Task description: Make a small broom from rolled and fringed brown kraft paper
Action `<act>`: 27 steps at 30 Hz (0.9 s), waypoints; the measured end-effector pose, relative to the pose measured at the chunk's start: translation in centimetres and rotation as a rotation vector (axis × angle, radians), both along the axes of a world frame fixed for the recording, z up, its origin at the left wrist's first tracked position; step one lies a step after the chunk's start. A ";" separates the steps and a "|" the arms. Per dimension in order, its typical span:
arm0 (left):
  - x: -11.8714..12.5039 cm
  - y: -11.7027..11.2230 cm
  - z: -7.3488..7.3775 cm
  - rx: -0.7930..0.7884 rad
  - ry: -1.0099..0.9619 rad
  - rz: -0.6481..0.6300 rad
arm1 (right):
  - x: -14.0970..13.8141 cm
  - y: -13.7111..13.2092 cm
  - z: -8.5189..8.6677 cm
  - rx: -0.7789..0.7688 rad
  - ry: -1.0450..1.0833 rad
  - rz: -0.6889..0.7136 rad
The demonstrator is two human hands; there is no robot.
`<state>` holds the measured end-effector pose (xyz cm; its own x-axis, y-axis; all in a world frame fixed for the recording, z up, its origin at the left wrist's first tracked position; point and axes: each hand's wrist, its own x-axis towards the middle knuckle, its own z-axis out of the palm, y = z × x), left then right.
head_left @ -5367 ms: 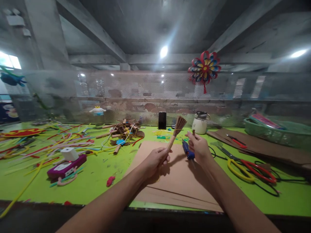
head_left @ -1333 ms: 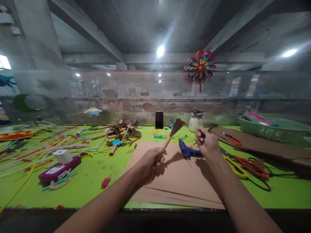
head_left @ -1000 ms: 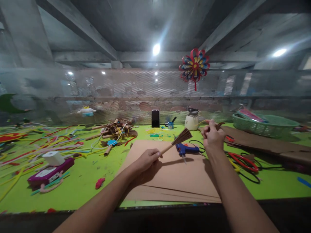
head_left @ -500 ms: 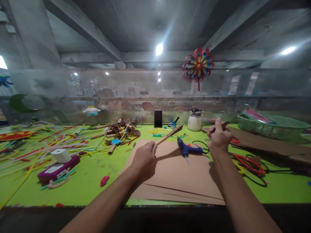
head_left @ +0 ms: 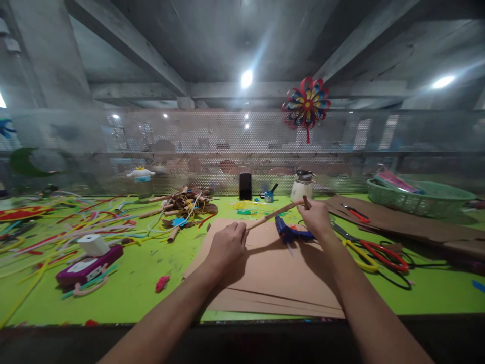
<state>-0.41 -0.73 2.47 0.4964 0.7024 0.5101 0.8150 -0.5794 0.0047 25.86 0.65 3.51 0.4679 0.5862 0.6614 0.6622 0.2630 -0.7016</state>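
Note:
My left hand (head_left: 228, 247) is closed around the lower end of a narrow brown cardboard strip (head_left: 272, 215), which slants up to the right. At the far end of that strip, my right hand (head_left: 316, 216) pinches a small curled brown cardboard piece (head_left: 306, 203). Whether the fingers also grip the strip itself is hard to see. Below the strip, a blue hot glue gun (head_left: 290, 232) lies on flat brown cardboard sheets (head_left: 273, 278), its handle partly behind my right wrist.
Scissors with yellow and red handles (head_left: 386, 255) lie right of my forearm. Behind them are dark cardboard (head_left: 401, 222) and a green basket (head_left: 424, 197). A white jug (head_left: 302, 187) and a phone (head_left: 245, 186) stand at the back. Leftward are a twig pile (head_left: 185, 207) and a purple power strip (head_left: 89, 267).
My right hand has moved left and inward with the small brown piece, reaching the strip's far end. The left hand stays closed on the strip. The scissors on the right are now uncovered.

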 end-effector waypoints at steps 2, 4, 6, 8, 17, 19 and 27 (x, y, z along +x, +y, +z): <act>-0.1 0.2 -0.1 0.003 -0.011 0.015 | 0.3 0.0 0.0 0.008 -0.094 -0.108; -0.1 0.4 -0.1 -0.009 -0.033 0.036 | 0.4 -0.1 0.0 0.008 -0.149 -0.142; -0.2 0.5 -0.1 -0.048 -0.048 0.047 | 0.3 -0.2 0.1 0.018 -0.125 -0.112; -0.2 0.6 -0.1 -0.096 -0.052 0.044 | 0.1 -0.3 0.2 0.015 0.011 -0.005; -0.4 0.6 -0.3 -0.061 -0.077 -0.006 | 0.5 -2.0 1.4 -0.201 0.855 0.833; -0.3 0.8 -0.5 -0.064 -0.083 -0.023 | 0.6 -2.2 1.5 -0.115 0.886 0.811; 1.3 0.2 -2.7 -0.060 -0.051 -0.165 | 2.2 -1.6 0.5 0.149 0.796 0.666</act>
